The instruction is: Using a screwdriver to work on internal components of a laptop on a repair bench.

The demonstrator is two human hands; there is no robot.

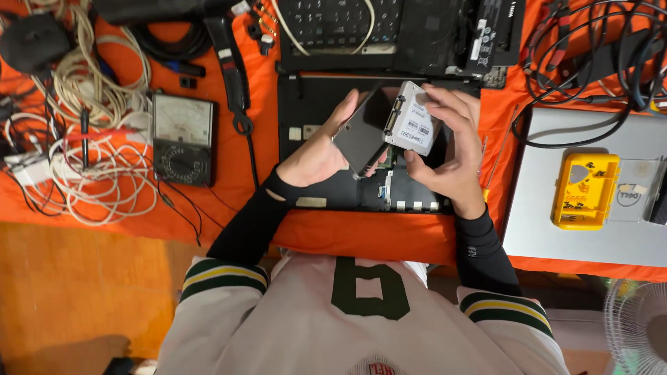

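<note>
Both hands hold things above the open black laptop (361, 198). The left hand (316, 156) grasps a dark flat bracket (363, 132); the right hand (451, 156) grips a silver drive (415, 119), touching it. Farther left lie a multimeter (183, 137) and white cables (90, 139); right, a yellow case (586, 191).

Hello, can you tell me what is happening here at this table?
A person holds two flat drives above an opened black laptop on an orange cloth. The left hand grips a dark drive; the right hand holds a silver drive with a white label. The two drives touch at one edge. A meter and white cables lie to the left, a yellow case on a silver laptop to the right.
</note>
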